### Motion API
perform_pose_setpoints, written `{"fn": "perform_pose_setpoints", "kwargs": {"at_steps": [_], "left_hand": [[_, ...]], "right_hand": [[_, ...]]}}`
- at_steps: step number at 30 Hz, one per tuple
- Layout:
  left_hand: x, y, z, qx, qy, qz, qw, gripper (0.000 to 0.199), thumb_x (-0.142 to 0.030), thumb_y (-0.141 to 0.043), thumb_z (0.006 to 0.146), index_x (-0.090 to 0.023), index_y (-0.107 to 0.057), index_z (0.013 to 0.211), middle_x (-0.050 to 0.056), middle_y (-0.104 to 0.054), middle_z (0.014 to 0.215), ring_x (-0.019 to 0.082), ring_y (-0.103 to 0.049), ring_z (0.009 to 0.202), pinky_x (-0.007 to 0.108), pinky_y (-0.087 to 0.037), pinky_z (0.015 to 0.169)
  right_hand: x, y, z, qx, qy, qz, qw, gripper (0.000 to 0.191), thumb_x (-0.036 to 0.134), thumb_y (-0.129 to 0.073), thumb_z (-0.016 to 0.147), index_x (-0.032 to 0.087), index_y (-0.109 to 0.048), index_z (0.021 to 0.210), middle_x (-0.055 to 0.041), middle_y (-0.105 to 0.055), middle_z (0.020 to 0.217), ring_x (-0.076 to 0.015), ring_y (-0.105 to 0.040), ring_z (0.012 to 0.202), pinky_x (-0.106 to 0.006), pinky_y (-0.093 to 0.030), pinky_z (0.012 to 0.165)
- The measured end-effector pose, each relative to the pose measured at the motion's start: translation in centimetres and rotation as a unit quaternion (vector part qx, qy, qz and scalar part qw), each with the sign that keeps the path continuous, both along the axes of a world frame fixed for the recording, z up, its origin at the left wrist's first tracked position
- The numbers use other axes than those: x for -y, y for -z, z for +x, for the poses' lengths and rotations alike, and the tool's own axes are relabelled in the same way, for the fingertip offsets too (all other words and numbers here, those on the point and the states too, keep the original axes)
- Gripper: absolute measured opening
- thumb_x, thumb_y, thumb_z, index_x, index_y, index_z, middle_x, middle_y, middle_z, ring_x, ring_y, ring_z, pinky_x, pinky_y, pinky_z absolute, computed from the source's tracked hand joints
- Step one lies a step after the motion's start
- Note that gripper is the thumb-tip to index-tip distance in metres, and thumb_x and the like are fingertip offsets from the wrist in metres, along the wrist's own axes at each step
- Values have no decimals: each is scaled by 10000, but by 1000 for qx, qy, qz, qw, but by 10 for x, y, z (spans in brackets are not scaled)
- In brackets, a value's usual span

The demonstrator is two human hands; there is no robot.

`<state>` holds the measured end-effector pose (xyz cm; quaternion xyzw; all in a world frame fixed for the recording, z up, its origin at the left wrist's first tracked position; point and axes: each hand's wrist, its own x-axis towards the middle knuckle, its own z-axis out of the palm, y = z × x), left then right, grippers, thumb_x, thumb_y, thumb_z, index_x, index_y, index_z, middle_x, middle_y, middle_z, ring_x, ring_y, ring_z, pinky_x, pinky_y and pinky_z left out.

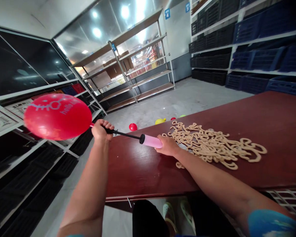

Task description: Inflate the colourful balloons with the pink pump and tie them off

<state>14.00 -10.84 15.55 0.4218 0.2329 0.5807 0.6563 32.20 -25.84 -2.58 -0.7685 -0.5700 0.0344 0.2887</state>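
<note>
A large inflated red balloon [58, 117] with pale printing is at the left, its neck running into my left hand [101, 129]. That hand is closed around the neck and the black end of a balloon pump [151, 141]. The pump's black rod is drawn out of its pink barrel. My right hand [168, 145] is wrapped around the barrel's other end, above the brown table [135, 177]. Just beyond the right hand, a heap of beige, curly, uninflated long balloons or similar tubes [209, 143] lies on the table.
On the floor past the table are a small red balloon [133, 127], a yellow balloon [160, 121] and parts of others. Metal shelving [138, 87] stands at the back. Crates [258, 59] fill racks at the right, and another rack [43, 144] runs along the left.
</note>
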Motion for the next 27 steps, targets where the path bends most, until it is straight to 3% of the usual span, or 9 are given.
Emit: {"fn": "perform_pose_setpoints", "kwargs": {"at_steps": [7, 10, 12, 16, 23, 25, 27], "left_hand": [[25, 76, 59, 10, 34, -65, 997, 183, -110, -420, 606, -187, -257, 576, -65, -203, 475, 56, -255, 353, 197, -220, 377], [32, 95, 73, 19, 40, -54, 998, 170, -123, -425, 601, -188, -270, 578, -63, -221, 483, 58, -270, 363, 207, -239, 385], [32, 98, 75, 25, 35, -47, 998, 160, -125, -425, 600, -189, -279, 582, -62, -231, 487, 60, -275, 366, 212, -248, 390], [24, 81, 58, 27, 19, -52, 998, 150, -104, -405, 596, -191, -283, 586, -60, -229, 481, 69, -279, 366, 216, -252, 391], [0, 10, 2, 16, -11, 3, 1000, 166, -83, -396, 613, -184, -268, 582, -58, -211, 478, 60, -250, 357, 209, -232, 387], [-4, 0, -5, 15, -13, 23, 1000, 159, -77, -395, 609, -183, -280, 580, -57, -217, 480, 59, -254, 359, 208, -226, 384], [-5, 0, -5, 17, -16, 30, 999, 158, -77, -398, 612, -182, -284, 578, -56, -219, 482, 57, -258, 360, 205, -222, 382]], "right_hand": [[0, 4, 4, 27, 22, -5, 999, 360, 425, -591, 662, 222, -504, 947, -48, -613, 878, -205, -572, 792, -273, -341, 622], [-4, 9, 5, 33, 24, -1, 999, 404, 424, -594, 663, 222, -495, 999, -52, -616, 904, -207, -573, 799, -281, -355, 639], [-5, 11, 7, 35, 26, 1, 999, 421, 422, -597, 661, 225, -490, 1017, -51, -616, 915, -204, -572, 806, -283, -362, 649], [-6, 11, 10, 30, 23, 16, 999, 432, 404, -606, 655, 237, -486, 1034, -44, -611, 931, -199, -565, 833, -286, -373, 667], [-9, 10, 14, 18, 11, 44, 999, 365, 349, -598, 631, 236, -501, 964, -39, -601, 865, -217, -561, 777, -323, -387, 628], [-10, 12, 14, 17, 12, 46, 999, 348, 343, -589, 635, 233, -504, 954, -42, -594, 855, -215, -556, 763, -324, -386, 614], [-11, 14, 13, 19, 15, 39, 999, 339, 345, -585, 639, 230, -507, 948, -47, -589, 848, -214, -553, 757, -321, -383, 605]]}}
